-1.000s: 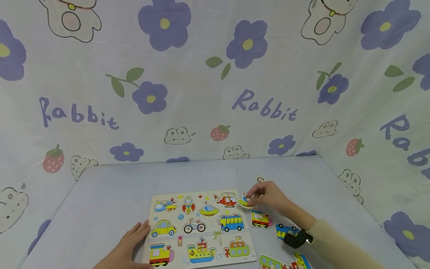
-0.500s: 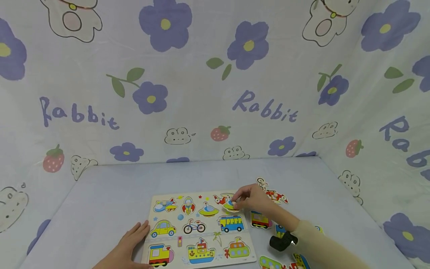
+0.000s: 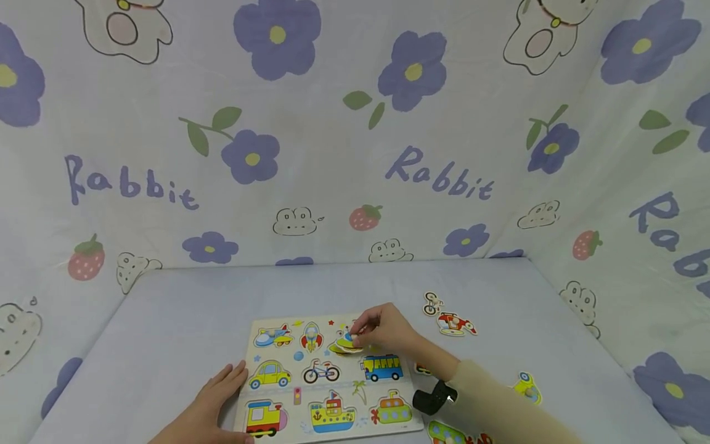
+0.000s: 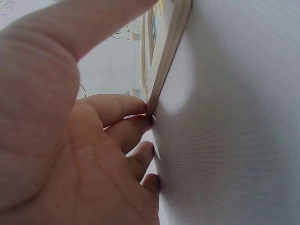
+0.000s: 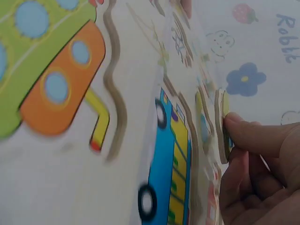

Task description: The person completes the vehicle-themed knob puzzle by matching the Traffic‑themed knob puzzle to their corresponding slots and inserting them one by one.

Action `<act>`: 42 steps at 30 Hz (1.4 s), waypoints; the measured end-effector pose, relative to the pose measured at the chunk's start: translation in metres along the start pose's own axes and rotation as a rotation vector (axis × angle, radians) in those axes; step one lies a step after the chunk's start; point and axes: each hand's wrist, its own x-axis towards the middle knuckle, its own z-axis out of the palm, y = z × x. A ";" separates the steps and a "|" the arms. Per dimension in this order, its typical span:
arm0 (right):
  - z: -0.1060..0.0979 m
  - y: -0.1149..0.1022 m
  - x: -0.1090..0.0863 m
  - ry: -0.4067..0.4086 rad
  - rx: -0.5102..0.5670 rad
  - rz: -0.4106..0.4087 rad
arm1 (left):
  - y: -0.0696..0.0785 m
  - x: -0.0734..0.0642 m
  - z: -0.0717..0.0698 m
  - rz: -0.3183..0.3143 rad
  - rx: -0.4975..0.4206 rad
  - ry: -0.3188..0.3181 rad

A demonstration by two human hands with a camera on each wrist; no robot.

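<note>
A wooden peg puzzle board [image 3: 413, 422] printed with vehicles lies flat on the table. My right hand [image 3: 388, 333] pinches a flying saucer puzzle piece [image 3: 348, 345] by its knob between thumb and fingers, over the saucer picture in the top row. In the right wrist view the piece [image 5: 218, 126] stands edge-on at the fingertips, close over the board. My left hand [image 3: 213, 401] rests against the board's left side, fingers extended. In the left wrist view its fingertips touch the board's edge [image 4: 171, 56]. The airplane piece [image 3: 272, 337] and rocket piece [image 3: 312, 338] sit in the board.
Loose pieces lie right of the board: a bicycle [image 3: 432, 304], a helicopter [image 3: 457, 324], a yellow car [image 3: 527, 388] and a green submarine [image 3: 445, 433]. The right forearm covers others. A cloth printed with flowers and rabbits [image 3: 310, 142] hangs behind the table.
My right hand has carried the flying saucer piece leftward, from beside the board's right edge, past the helicopter picture, onto the saucer picture. The left hand has stayed in place.
</note>
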 end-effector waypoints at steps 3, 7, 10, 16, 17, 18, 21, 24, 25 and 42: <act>0.010 -0.003 0.001 0.020 0.026 0.022 | 0.000 0.001 0.000 0.010 0.002 -0.004; 0.018 -0.007 0.000 0.051 0.029 0.046 | 0.000 0.002 0.003 0.015 0.020 -0.002; 0.018 -0.009 0.000 0.060 0.024 0.050 | 0.002 0.002 0.004 -0.004 0.037 0.003; 0.018 -0.008 0.000 0.073 0.022 0.044 | 0.005 0.003 0.002 -0.017 0.045 0.013; 0.018 -0.008 0.000 0.075 0.024 0.051 | 0.004 0.003 0.002 -0.012 0.046 0.015; 0.018 -0.008 0.000 0.078 0.027 0.059 | 0.004 0.002 0.002 -0.011 0.048 0.014; 0.020 -0.008 -0.001 0.091 0.029 0.080 | 0.004 0.002 0.002 -0.012 0.061 0.013; 0.021 -0.008 -0.002 0.122 0.026 0.111 | 0.003 0.003 0.003 -0.007 0.069 0.011; 0.022 -0.008 -0.002 0.133 0.027 0.118 | 0.003 0.004 0.003 -0.005 0.067 0.009; 0.030 -0.009 -0.001 0.178 0.078 0.141 | -0.005 0.004 0.000 0.079 0.073 0.007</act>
